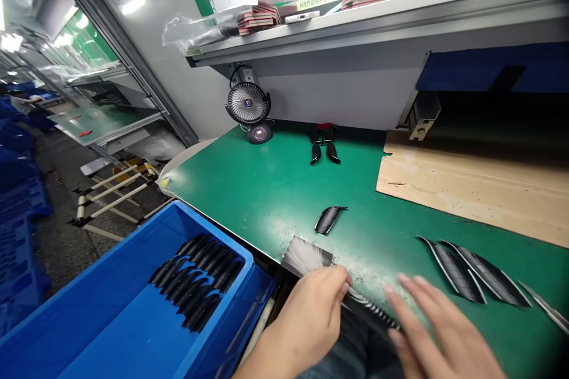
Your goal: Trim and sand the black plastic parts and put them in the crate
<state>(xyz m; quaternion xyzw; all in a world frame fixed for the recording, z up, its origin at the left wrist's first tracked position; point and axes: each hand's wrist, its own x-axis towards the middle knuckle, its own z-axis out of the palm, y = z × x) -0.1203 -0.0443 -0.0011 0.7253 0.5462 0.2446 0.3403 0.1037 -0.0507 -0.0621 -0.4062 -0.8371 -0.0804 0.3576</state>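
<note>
My left hand [313, 311] is closed, its thumb and fingers pinching one end of a long curved black piece [371, 311] with a shiny, striped-looking edge. The piece is held at the table's front edge, above my lap. At its other end my right hand [444, 331] is blurred, with its fingers stretched out and apart; whether it touches the piece I cannot tell. A flat grey plate [306, 256] lies just beyond my left hand. Farther back is a short curved black piece [329, 220]. Two long curved black pieces [486, 272] lie to the right.
A blue bin [249, 272] with rows of black curved pieces [200, 278] stands at the left. On the green table [213, 189] are a small fan [249, 103], black parts [326, 142], a cardboard sheet [471, 189] and a thin metallic strip [544, 308]. A shelf [311, 32] runs above.
</note>
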